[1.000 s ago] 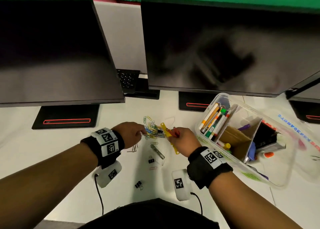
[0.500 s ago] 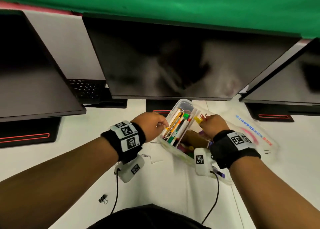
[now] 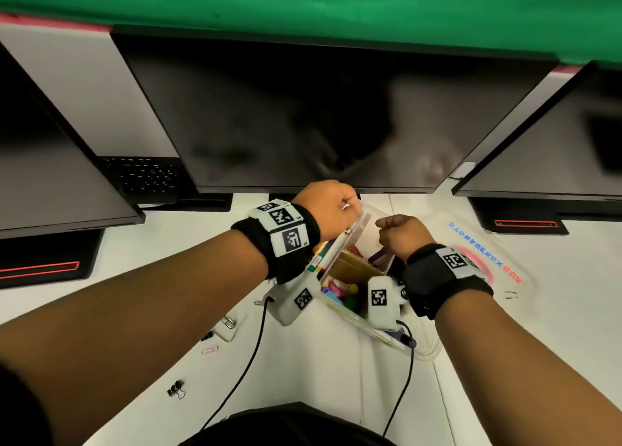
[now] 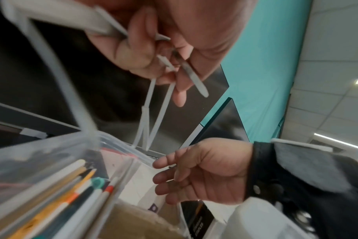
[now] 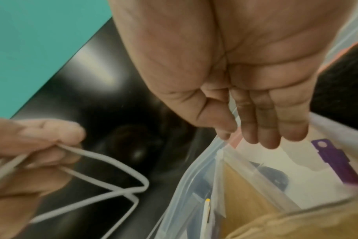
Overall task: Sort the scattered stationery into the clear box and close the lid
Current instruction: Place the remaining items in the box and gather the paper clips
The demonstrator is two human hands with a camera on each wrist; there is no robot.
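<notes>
Having left the paper clips, both hands had moved over the clear box (image 3: 367,324), so a delivery was probably under way. In the left wrist view, the left hand (image 4: 164,40) pinched thin white strips (image 4: 147,113) above the box rim. In the right wrist view, the right hand (image 5: 245,80) hung relaxed, fingers nearly straight, apparently holding nothing.

We face a white desk (image 3: 141,297). Dark monitor (image 3: 303,119) at 12 o'clock, others at 9 (image 3: 50,162) and 3 (image 3: 565,142), a black keyboard (image 3: 144,176) at 10. Green backdrop (image 3: 303,4) behind. White tiled ceiling (image 4: 337,64), strip lights (image 4: 337,140).
</notes>
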